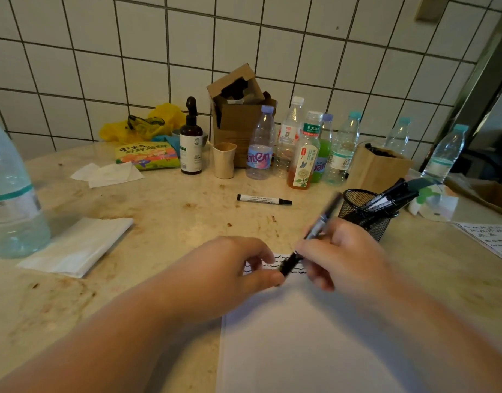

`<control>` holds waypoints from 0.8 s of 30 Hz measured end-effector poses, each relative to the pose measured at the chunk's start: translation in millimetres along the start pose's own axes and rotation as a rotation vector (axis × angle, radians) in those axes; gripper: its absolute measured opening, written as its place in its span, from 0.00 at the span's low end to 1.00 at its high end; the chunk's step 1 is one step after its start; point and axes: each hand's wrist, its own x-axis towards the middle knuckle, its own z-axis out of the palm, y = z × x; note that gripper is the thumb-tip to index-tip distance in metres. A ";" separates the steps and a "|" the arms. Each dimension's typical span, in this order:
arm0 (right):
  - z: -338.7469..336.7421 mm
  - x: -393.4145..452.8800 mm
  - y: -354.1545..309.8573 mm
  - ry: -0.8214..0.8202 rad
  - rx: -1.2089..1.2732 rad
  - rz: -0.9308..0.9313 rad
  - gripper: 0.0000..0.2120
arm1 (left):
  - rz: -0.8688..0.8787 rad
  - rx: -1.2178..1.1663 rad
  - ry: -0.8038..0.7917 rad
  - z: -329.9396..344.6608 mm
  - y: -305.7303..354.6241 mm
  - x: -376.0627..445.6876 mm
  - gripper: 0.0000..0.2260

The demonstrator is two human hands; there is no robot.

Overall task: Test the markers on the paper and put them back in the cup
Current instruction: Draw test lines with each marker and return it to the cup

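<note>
Black-capped grey marker (pixel 315 234) blurred, both hands gripping, over squiggled paper (pixel 301 336)

The scene is dim and warm-toned, with soft, even light and only faint shadows under the folded white tissue (pixel 77 245) at left. The white tiled wall (pixel 244 38) across the top looks greyish, its grid lines bowing from wide-angle distortion. Weak sheen lies on the stained beige marble tabletop (pixel 164 222). Motion blur smears the slim black-and-silver marker (pixel 315 234) at centre right. The large clear plastic bottle (pixel 11 194) on the left edge is stretched and soft.
</note>
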 end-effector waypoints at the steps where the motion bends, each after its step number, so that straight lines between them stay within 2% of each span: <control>1: 1.4 -4.8 2.7 -0.030 0.152 0.011 0.07 | 0.026 -0.013 0.005 -0.2 2.8 0.0 0.11; 3: 5.5 -12.1 9.7 -0.062 0.371 -0.003 0.04 | 0.051 -0.031 0.015 1.2 5.0 0.1 0.08; 6: 6.5 -14.5 19.4 -0.089 0.461 -0.051 0.08 | 0.028 -0.054 -0.029 0.7 2.5 -1.9 0.06; 8: 3.6 -15.5 21.3 -0.139 0.457 -0.081 0.09 | 0.021 -0.168 -0.154 -3.4 1.5 -2.4 0.09; 11: -1.7 -17.7 20.1 -0.178 0.487 -0.123 0.06 | 0.086 -0.416 -0.405 -13.3 -0.5 -5.1 0.11; 14: -14.8 -15.7 26.2 -0.032 0.674 -0.186 0.08 | 0.117 -0.586 -0.539 -23.4 -7.8 -9.2 0.12; 16: -23.1 -10.7 34.7 0.135 0.715 -0.169 0.08 | 0.025 -0.638 -0.444 -23.5 -12.5 -8.1 0.13; 17: -24.4 -8.0 37.6 0.213 0.682 -0.135 0.06 | -0.030 -0.558 -0.340 -20.1 -13.7 -5.8 0.14; 19: -21.6 -1.9 40.8 0.322 0.560 -0.041 0.07 | -0.092 -0.203 -0.140 -8.0 -13.2 0.5 0.13; 20: -20.5 1.6 41.6 0.360 0.495 0.007 0.08 | -0.086 -0.054 -0.089 -2.2 -12.0 3.1 0.12; 24: -27.4 7.4 46.7 0.442 0.328 0.148 0.06 | -0.076 0.142 -0.081 4.0 -13.3 3.6 0.11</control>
